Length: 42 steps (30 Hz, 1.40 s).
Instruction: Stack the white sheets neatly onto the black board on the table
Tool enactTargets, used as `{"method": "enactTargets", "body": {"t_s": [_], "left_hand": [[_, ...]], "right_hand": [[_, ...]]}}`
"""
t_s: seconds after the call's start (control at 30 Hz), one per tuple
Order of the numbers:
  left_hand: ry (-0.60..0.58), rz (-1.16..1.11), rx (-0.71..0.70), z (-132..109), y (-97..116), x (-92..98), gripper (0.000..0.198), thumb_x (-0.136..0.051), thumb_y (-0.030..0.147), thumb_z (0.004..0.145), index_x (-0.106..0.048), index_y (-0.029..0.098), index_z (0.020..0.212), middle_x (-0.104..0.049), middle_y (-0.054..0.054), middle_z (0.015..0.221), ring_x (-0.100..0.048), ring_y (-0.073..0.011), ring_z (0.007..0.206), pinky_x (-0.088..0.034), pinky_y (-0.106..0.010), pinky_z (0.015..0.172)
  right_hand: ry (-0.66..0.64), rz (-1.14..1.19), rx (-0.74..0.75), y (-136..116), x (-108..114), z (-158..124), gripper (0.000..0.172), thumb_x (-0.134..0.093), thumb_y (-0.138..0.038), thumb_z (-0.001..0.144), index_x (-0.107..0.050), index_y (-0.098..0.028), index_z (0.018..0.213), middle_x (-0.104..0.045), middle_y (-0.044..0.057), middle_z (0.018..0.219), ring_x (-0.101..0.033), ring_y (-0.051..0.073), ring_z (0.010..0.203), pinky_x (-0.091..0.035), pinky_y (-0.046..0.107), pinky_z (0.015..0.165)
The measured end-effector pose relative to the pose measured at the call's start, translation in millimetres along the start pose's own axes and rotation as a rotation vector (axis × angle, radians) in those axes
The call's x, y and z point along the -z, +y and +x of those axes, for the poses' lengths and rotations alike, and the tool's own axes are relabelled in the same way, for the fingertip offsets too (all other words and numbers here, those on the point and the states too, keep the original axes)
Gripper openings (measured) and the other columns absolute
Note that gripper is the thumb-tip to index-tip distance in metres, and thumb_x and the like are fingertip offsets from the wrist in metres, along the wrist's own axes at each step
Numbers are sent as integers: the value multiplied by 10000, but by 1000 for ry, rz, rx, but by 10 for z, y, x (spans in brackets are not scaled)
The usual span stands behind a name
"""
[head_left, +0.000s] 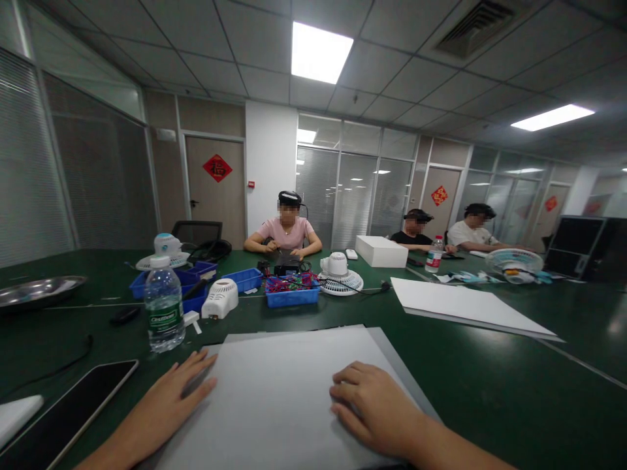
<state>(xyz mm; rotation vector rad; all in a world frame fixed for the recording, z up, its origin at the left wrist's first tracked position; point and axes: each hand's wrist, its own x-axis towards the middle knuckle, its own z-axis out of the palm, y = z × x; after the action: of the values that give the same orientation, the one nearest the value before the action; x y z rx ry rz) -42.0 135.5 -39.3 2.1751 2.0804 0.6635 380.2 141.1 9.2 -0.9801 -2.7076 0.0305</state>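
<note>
A large white sheet [274,391] lies on a grey board [392,352] at the table's near edge. Resting at the sheet's left edge is my left hand [171,398], its fingers spread and nothing held. My right hand [369,408] lies on the right part of the sheet, fingers slightly bent and apart, also holding nothing. Just beyond my left hand stands a clear water bottle [165,307] with a green label. A dark phone or tablet [73,411] lies to the left of my left arm.
Behind the sheet are a blue tray of wires [292,297], a white fan [337,274] and a white plastic housing [220,298]. White boards [470,307] lie at right, near a white box [381,251]. Three people sit across the green table [490,385].
</note>
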Motion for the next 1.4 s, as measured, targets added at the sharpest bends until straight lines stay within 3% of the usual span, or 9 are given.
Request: {"method": "enactTargets", "body": {"t_s": [0.23,0.33,0.47,0.63,0.77,0.87,1.1,1.23,1.4], "left_hand": [[-14,23,2,-12,16,2,631,-519,536,868,-515,241,1426,-429,-69,1533,-378,-304,1421,-267,-529,1179],[-25,-5,46,-1,32,19,594,-510,531,869,-554,262,1397,-431,-63,1537,-381,-322,1417,-302,-538,1163],[-42,-45,94,15,28,29,560,-522,550,851,-631,271,1325,-415,-56,1554,-401,-349,1405,-332,-539,1148],[-24,-61,89,14,-17,19,536,-599,516,807,-651,309,1298,-470,-49,1525,-400,-398,1390,-360,-575,1117],[-13,-59,93,3,4,39,519,-603,516,806,-663,320,1283,-457,-40,1533,-408,-398,1385,-366,-564,1116],[3,-69,92,3,37,61,524,-571,549,820,-676,303,1270,-437,-47,1544,-447,-367,1374,-379,-525,1118],[-8,-71,93,7,73,70,521,-529,565,836,-685,302,1257,-510,-46,1502,-509,-317,1341,-417,-462,1099],[-9,-66,84,-29,93,91,526,-548,558,830,-685,287,1260,-527,-65,1484,-485,-347,1351,-395,-508,1108],[12,-62,75,-88,126,137,495,-537,517,843,-697,278,1245,-530,-62,1477,-480,-343,1350,-394,-507,1110]], "right_hand": [[-62,133,171,17,30,-50,478,-424,-473,987,-525,-259,1402,-557,65,1411,-513,246,1282,-355,405,1104],[-29,168,169,220,13,-29,487,-414,-445,997,-486,-247,1437,-565,62,1404,-516,199,1286,-367,356,1107],[92,-51,-238,936,27,-81,492,-374,-459,997,-495,-257,1429,-498,41,1469,-440,190,1357,-305,368,1162],[151,-181,-708,1992,72,-446,656,-385,-437,945,-362,-91,1501,-270,178,1585,-233,319,1468,-169,527,1194],[89,-192,-954,2433,-35,-683,750,-306,-577,942,-302,-112,1531,-279,181,1580,-201,391,1466,-181,692,1112],[42,-189,-960,2580,-136,-726,783,-276,-664,930,-304,-171,1538,-310,125,1578,-188,365,1474,-143,687,1127],[12,-210,-987,2771,-198,-734,844,-248,-704,919,-249,-152,1558,-230,159,1600,-195,383,1465,-165,685,1113],[-15,-193,-974,2786,-184,-745,837,-215,-715,917,-199,-198,1575,-135,91,1637,-99,363,1493,-113,686,1130],[-34,-160,-959,2725,-126,-757,805,-225,-707,917,-224,-236,1570,-175,62,1630,-118,362,1491,-95,700,1126]]}}
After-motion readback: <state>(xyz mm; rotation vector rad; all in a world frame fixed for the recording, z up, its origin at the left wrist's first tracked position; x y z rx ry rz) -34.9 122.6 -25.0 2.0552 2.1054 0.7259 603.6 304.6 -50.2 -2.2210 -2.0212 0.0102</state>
